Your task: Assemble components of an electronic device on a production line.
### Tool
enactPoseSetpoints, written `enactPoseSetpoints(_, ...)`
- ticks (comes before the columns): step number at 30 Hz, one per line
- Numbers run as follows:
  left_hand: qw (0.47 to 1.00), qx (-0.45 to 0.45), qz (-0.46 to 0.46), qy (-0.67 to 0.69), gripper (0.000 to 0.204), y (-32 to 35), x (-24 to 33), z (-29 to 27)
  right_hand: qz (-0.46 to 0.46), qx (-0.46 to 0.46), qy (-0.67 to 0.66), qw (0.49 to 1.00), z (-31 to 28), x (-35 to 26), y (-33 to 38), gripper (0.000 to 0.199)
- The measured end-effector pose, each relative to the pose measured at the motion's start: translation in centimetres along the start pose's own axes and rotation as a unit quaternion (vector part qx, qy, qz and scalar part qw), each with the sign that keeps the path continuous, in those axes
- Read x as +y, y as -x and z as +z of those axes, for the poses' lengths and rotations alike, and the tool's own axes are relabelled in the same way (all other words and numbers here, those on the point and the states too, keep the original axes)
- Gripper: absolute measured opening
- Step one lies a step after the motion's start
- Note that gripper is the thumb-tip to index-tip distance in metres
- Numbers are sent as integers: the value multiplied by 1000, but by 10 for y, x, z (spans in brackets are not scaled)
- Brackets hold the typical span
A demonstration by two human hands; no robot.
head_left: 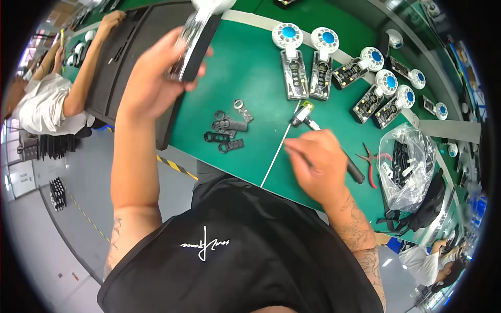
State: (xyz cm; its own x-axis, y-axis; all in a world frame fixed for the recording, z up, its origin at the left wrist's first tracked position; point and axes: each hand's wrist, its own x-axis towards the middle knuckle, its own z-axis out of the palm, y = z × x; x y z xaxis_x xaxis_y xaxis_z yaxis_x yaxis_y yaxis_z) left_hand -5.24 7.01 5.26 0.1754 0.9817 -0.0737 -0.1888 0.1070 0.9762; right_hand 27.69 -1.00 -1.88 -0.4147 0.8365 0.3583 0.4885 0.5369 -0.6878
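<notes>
- Green matting (245,73) covers the bench over which both hands are held.
- A clear-cased gadget (194,36) with a white head is gripped in the left hand (151,83), fingers wrapped shut around its body, and is held raised above the bench.
- The right hand (315,164) is closed around the dark handle of a screwdriver (313,128); the tool's tip end juts beyond the knuckles, toward the far side of the bench.
- A thin white cable (276,151) is seen running from just beside the right hand toward the bench's near edge.
- Small black plastic pieces (225,130) are laid between the two hands, untouched on the matting.
- Beyond the right hand, similar gadgets (295,57) with white-and-blue round heads are lined up in a row; these are judged to be units already handled or waiting, which of the two cannot be told.
- Red-handled pliers (369,161) and a clear bag of parts (407,167) are set just outside the right hand.
- Work on the held gadget is judged to be mid-way: the tool is in hand but not yet brought to the piece, and the loose black pieces remain unfitted.
- A co-worker's arm (86,68) is seen well beyond the left hand.
</notes>
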Motion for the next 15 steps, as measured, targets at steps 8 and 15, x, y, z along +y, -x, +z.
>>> enactPoseSetpoints(8,944,-4,43,327,67,131,-66,-28,-37,-168,76,982,62,-38,-12,29)
enactPoseSetpoints(15,976,96,38,189,69,135,-67,0,-8,-123,150,981,53,-38,3,26)
